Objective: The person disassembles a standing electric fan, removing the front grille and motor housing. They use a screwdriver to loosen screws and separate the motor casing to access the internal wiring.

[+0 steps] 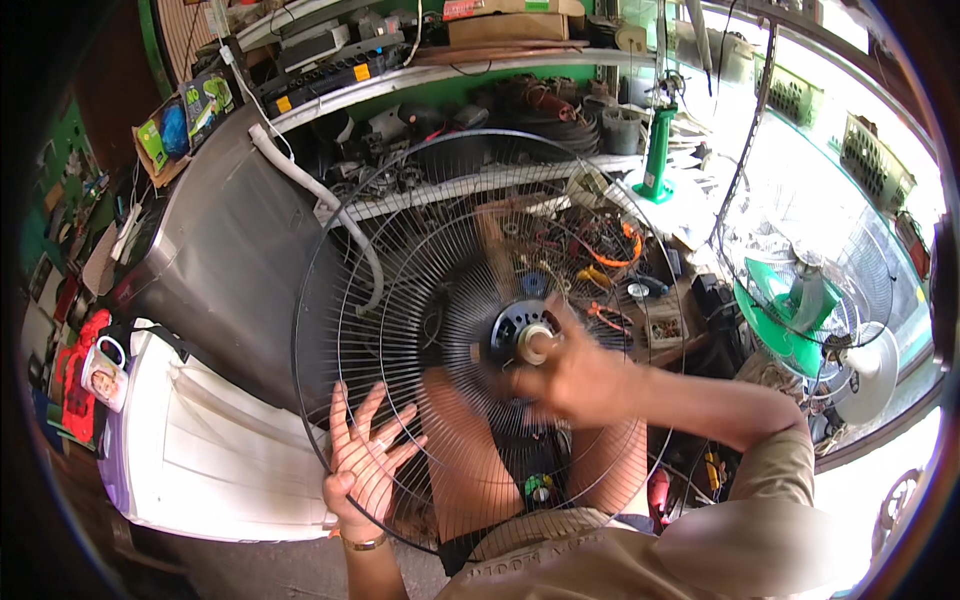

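Observation:
A large round wire fan guard (380,250) is held over my bare legs. In its middle is a black hub (510,323) with a pale metal ring (533,345). My right hand (565,375) is blurred over this ring, touching the hub area; what its fingers grip is unclear. My left hand (370,450) lies at the guard's lower left rim, palm up, fingers spread against the wires.
Behind the guard are cluttered shelves (460,55), tools (620,250) and a green stand (655,150). A steel panel (220,250) and white tub (220,440) are left. A fan with green blades (775,300) stands right.

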{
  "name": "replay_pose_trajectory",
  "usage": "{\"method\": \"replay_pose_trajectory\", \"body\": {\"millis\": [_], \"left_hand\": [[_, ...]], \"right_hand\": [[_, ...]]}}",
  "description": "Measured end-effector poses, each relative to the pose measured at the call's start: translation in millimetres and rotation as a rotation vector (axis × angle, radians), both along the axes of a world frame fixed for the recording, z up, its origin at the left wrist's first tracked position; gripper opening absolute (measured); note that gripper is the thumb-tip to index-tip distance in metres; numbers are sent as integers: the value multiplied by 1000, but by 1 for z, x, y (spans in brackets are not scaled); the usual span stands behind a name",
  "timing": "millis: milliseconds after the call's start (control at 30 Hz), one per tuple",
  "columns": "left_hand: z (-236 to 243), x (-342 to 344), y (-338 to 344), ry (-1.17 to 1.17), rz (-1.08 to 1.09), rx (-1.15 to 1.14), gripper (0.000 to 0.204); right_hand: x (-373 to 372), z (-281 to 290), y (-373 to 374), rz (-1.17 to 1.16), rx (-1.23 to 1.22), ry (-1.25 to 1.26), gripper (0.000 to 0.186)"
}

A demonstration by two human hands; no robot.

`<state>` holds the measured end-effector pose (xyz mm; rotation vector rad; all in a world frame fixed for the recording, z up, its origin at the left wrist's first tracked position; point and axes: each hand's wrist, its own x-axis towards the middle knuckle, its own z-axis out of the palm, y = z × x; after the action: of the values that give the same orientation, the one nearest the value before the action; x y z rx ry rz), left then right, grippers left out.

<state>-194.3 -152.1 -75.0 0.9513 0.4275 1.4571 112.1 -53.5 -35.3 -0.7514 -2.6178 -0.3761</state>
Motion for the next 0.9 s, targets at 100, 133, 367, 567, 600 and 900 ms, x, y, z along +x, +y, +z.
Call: {"method": "replay_pose_trajectory", "body": {"millis": [100, 133, 367, 567, 600, 900], "left_hand": [[-3, 1, -1, -18, -4, -16, 107], [-2, 3, -1, -23, 2, -21, 107], [-9, 4, -9, -192, 13, -65, 108], [-30, 7, -19, -276, -5, -33, 114], [-33, 11, -21, -263, 32, -30, 116], [-28, 0, -17, -296, 68, -69, 111]], "right_hand": [[-5, 17, -13, -13, -32, -8, 48], [-1, 6, -4, -88, 70, -24, 48], [-6, -6, 13, -153, 74, 38, 50], [4, -19, 30, 85, -99, 20, 32], [5, -20, 28, 83, -104, 19, 30], [-3, 10, 10, 335, -3, -108, 25]]}}
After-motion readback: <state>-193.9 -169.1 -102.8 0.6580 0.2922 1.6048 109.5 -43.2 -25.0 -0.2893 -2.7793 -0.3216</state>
